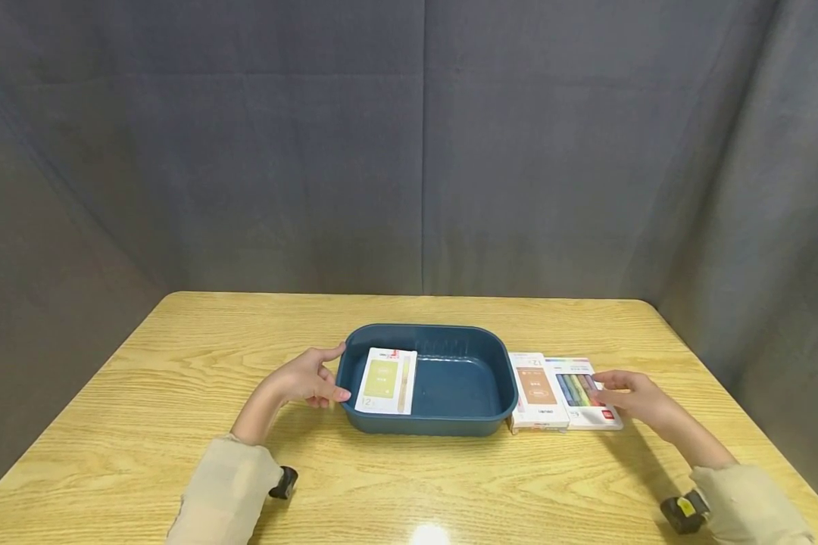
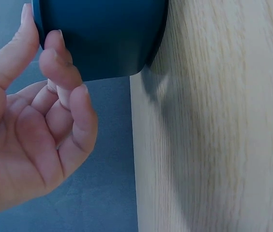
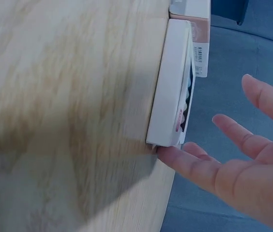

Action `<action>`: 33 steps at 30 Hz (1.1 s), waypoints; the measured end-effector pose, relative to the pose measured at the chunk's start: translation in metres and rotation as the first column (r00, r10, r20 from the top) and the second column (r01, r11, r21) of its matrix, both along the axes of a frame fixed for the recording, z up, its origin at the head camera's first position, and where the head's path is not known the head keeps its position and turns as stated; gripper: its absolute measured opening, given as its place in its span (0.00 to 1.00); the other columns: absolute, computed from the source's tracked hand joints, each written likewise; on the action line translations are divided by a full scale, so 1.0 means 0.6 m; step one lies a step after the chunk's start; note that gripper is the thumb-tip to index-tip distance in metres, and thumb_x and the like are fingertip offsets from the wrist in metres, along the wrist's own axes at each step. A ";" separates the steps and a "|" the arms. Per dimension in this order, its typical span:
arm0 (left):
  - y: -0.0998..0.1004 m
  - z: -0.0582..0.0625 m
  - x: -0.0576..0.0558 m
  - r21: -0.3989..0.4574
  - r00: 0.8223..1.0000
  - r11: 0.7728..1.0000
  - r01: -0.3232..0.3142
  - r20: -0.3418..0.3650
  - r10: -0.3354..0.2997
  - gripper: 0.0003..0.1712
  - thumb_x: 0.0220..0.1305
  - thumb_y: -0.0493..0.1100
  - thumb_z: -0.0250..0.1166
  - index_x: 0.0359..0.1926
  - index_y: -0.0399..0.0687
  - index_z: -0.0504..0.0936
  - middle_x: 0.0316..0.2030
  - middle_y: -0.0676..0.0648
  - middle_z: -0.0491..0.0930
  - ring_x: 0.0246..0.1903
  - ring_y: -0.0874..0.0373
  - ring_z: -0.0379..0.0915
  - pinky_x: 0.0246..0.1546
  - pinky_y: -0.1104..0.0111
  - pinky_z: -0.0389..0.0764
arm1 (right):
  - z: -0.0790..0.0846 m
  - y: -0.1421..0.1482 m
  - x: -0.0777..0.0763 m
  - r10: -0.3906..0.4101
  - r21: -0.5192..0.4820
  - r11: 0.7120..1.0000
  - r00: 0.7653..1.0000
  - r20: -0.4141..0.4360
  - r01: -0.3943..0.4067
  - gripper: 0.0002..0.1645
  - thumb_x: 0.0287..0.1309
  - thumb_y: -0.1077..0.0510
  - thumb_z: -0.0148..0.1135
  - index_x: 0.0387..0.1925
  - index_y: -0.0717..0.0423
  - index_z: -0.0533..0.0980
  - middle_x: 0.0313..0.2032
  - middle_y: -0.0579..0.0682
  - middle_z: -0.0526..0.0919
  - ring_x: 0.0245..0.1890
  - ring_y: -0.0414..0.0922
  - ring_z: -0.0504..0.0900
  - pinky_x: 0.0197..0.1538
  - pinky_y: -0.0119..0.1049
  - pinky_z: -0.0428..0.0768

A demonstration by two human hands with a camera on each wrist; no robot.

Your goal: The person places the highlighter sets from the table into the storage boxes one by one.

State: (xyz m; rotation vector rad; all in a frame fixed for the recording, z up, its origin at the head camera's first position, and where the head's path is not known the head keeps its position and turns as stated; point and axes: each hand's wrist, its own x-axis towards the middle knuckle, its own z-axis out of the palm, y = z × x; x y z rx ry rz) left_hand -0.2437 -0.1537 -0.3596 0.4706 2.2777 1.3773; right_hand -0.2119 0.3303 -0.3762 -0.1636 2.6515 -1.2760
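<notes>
1. Gripping the left rim of the dark-blue bin [image 1: 426, 426], our left hand [image 1: 307, 378] has thumb and curled fingers on it.
2. Inside the bin's left part we see a green-labelled white box [image 1: 382, 382].
3. Just right of the bin, a brown-labelled white box [image 1: 538, 390] lies on the surface [image 1: 450, 477].
4. Beside that box is our windowed pack of coloured sticks [image 1: 574, 390]; our right hand [image 1: 637, 397], ungrasping, fingers spread, touches its right end.
</notes>
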 end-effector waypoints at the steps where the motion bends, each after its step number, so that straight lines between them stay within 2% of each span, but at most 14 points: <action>1: 0.000 0.000 0.000 0.000 1.000 1.000 -0.002 0.002 0.002 0.49 0.52 0.32 0.65 0.67 0.32 0.42 0.11 0.47 0.71 0.10 0.60 0.57 0.16 0.69 0.63 | -0.001 -0.001 -0.001 0.000 -0.013 1.000 1.000 0.009 0.000 0.31 0.58 0.57 0.55 0.53 0.80 0.61 0.45 0.68 0.69 0.39 0.50 0.73 0.40 0.43 0.74; 13: 0.000 0.003 0.002 -0.012 1.000 1.000 0.000 0.002 0.000 0.49 0.52 0.32 0.64 0.67 0.32 0.42 0.11 0.47 0.70 0.10 0.60 0.57 0.16 0.69 0.61 | 0.002 -0.009 -0.006 -0.003 -0.079 0.997 0.998 0.060 0.008 0.35 0.60 0.57 0.53 0.57 0.80 0.54 0.50 0.77 0.61 0.43 0.55 0.73 0.40 0.46 0.75; 23: 0.001 0.001 0.001 0.002 1.000 1.000 0.010 0.009 -0.010 0.49 0.52 0.32 0.64 0.67 0.32 0.42 0.11 0.47 0.70 0.10 0.60 0.55 0.16 0.70 0.60 | 0.007 -0.011 -0.006 -0.047 -0.100 0.993 0.996 0.076 0.054 0.34 0.63 0.58 0.48 0.59 0.79 0.50 0.48 0.75 0.63 0.37 0.49 0.75 0.35 0.43 0.76; 26: 0.001 0.001 0.001 0.000 1.000 1.000 0.012 0.009 -0.012 0.49 0.52 0.32 0.64 0.67 0.31 0.42 0.11 0.47 0.70 0.10 0.60 0.55 0.16 0.70 0.60 | 0.007 -0.010 -0.006 -0.064 -0.084 0.994 0.995 0.072 0.070 0.34 0.62 0.58 0.49 0.59 0.79 0.50 0.51 0.77 0.58 0.39 0.51 0.74 0.36 0.43 0.76; 30: 0.001 0.000 0.001 -0.002 1.000 1.000 0.012 0.010 -0.012 0.49 0.52 0.31 0.64 0.67 0.31 0.41 0.11 0.47 0.70 0.10 0.60 0.56 0.16 0.70 0.60 | 0.011 -0.005 -0.006 -0.088 -0.019 0.996 0.995 0.039 0.089 0.36 0.60 0.59 0.52 0.58 0.81 0.50 0.54 0.82 0.51 0.43 0.59 0.71 0.39 0.45 0.74; 33: 0.000 0.000 0.001 -0.001 1.000 1.000 0.010 0.012 -0.010 0.49 0.52 0.32 0.64 0.67 0.32 0.41 0.11 0.47 0.70 0.10 0.60 0.56 0.16 0.70 0.61 | 0.012 0.000 -0.006 -0.082 -0.005 0.997 0.997 0.011 0.082 0.36 0.59 0.61 0.53 0.57 0.85 0.51 0.53 0.81 0.55 0.44 0.57 0.72 0.41 0.44 0.74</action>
